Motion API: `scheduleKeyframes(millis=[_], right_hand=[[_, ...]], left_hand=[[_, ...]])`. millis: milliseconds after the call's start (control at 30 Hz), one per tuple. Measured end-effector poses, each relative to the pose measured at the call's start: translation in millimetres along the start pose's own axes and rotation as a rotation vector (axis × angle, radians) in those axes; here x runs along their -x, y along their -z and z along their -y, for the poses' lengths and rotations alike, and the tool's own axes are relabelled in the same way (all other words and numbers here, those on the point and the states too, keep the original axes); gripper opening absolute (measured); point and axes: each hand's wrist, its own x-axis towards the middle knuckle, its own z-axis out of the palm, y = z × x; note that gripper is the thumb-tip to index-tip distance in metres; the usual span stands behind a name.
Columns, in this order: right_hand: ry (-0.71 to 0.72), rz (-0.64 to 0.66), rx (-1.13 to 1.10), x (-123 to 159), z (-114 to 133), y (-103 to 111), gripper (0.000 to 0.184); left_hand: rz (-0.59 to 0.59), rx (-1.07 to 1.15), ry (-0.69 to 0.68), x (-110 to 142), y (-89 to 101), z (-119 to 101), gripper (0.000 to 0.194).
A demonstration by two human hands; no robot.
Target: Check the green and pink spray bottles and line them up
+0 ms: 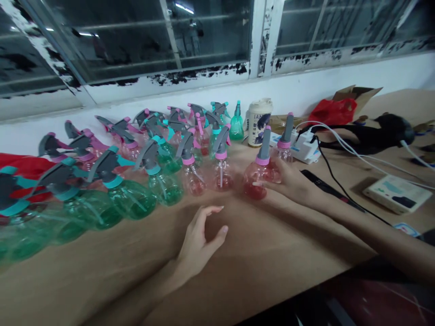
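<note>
My right hand (pixel 288 181) is wrapped round the side of a clear pink spray bottle (pixel 254 182) with a grey trigger head and pink collar. The bottle stands upright on the brown table (pixel 244 271). To its left my left hand (pixel 204 235) hovers over the table, fingers curved apart, with nothing in it. Nearest to that hand are another pink spray bottle (pixel 222 174) and a green spray bottle (pixel 166 188) with a turquoise collar. Behind my right hand stands one more pink spray bottle (pixel 284 151), partly hidden by it.
Several pink and green spray bottles crowd the left side, beside red plastic (pixel 27 165). Along the wall stand a paper coffee cup (pixel 260 122) and a red bag (pixel 333 111). To the right lie a white charger (pixel 307 147) with cables, a dark strip (pixel 328 188) and a white box (pixel 397 194).
</note>
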Motion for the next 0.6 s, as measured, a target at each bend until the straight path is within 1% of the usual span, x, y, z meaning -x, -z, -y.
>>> scheduleKeyframes(millis=[100,233,467,600], right_hand=[[-0.015,-0.048,0.136,-8,-3,-5,0.058],[-0.022,-0.043,0.283,-17,-3,-8,0.056],[-0.042,-0.059,0.384,-28,3,-13,0.054],[-0.087,-0.081,0.438,-34,10,-17,0.052]], left_hand=[[0.009,-0.028,0.024,0,0.8,-1,0.028],[0.017,-0.014,0.024,-1,1.4,0,0.026],[0.040,0.013,0.045,1,1.4,4,0.023],[0.068,-0.010,0.092,0,2.5,3,0.020]])
